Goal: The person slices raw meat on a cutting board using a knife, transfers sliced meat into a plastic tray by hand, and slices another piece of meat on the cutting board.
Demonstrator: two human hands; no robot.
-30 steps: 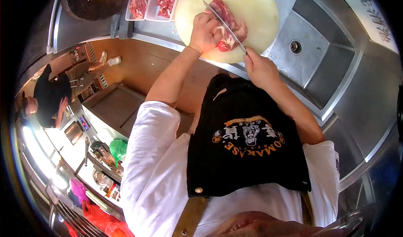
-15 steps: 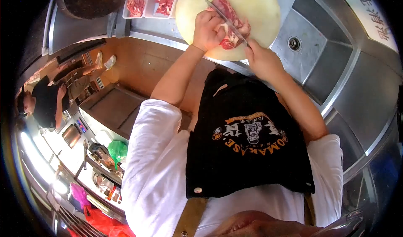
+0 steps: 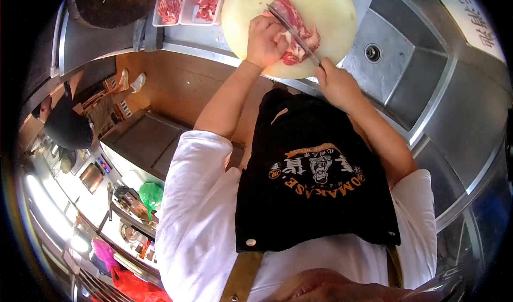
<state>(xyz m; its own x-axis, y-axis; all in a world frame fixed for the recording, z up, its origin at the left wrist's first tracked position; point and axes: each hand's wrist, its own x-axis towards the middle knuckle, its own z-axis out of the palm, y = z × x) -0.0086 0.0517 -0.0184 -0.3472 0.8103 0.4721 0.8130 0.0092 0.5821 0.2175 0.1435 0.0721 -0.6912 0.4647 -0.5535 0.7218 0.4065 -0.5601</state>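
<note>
A slab of raw red meat [image 3: 288,9] with pale fat lies on the round, cream-coloured cutting board [image 3: 241,13]. A long knife [image 3: 297,36] crosses it at a slant, its tip toward the upper left. My right hand [image 3: 337,84] is closed around the knife's handle at the board's near right edge. On the meat's left side, my left hand [image 3: 263,41] presses with curled fingers, close beside the blade. Those fingers hide part of the meat, and the blade's cutting edge is out of sight.
White trays of sliced raw meat [image 3: 184,20] stand left of the board. Beyond them is a dark round block [image 3: 88,5]. A steel sink [image 3: 395,77] lies to the right. Behind me on the left, a person in dark clothing [image 3: 68,123] is near a counter.
My right hand and the knife have shifted slightly down and right, toward me. My left hand stays on the meat. The person at the left has bent over.
</note>
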